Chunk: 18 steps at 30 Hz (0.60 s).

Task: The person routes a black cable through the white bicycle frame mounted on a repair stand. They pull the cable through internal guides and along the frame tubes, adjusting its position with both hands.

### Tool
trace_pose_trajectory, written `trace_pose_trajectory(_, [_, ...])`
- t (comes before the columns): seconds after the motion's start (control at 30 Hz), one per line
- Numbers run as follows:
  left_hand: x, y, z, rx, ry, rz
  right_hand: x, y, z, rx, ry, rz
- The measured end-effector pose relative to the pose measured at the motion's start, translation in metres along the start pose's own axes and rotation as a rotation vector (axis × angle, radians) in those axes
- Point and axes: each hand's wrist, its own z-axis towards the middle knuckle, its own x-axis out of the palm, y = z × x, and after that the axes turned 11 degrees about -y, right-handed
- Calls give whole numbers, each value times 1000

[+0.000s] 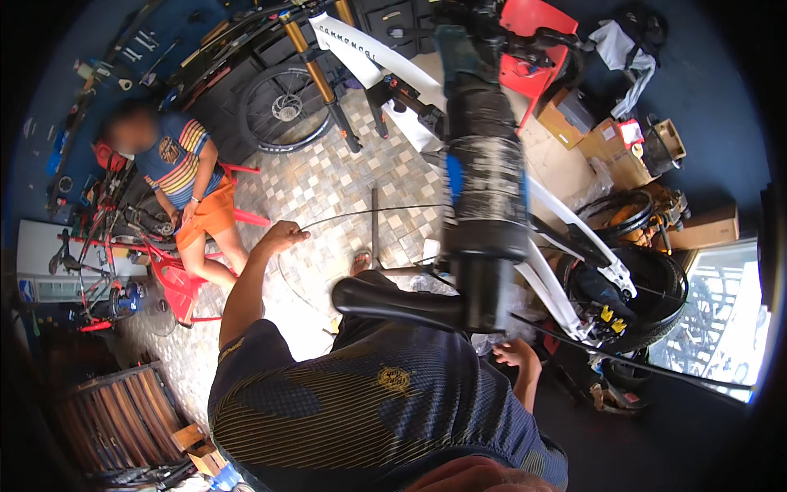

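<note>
My left hand point(287, 235) is stretched out to the left, its fingers closed on a thin black cable point(361, 212). From there the cable arcs right and passes behind the repair stand clamp point(485, 172). A thin, faint strand also hangs below that hand. My right hand point(516, 354) is low on the right, below the clamp, its fingers slightly bent and apart. Nothing shows clearly in it. Just above it is the rear part of a white bicycle frame point(557, 299), which slants behind the clamp. The clamp's black lever point(398, 303) points left.
A person point(193, 180) sits on a red chair point(176, 283) at the left. A loose wheel point(283, 107) leans at the back near the gold fork point(307, 61). At right are a fat tire point(656, 320) and cardboard boxes point(611, 148). A red chair point(533, 57) stands far right.
</note>
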Motion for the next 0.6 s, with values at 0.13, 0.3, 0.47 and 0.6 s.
trace_pose_trajectory(0.13, [-30,-24,42,170,38,-249,62,64,-11,-712,-389,-441])
trace_pose_trajectory(0.3, [-73,-63,64,474,97,-30,92,306,-141,-763,-415,-545])
trace_pose_trajectory(0.47, [-127,-122,31,754,168,39,160,458,-196,-1401,-935,-128])
trace_pose_trajectory(0.6, [-143,-128,16,1044,212,83,202,497,-166,-1388,-1066,-125])
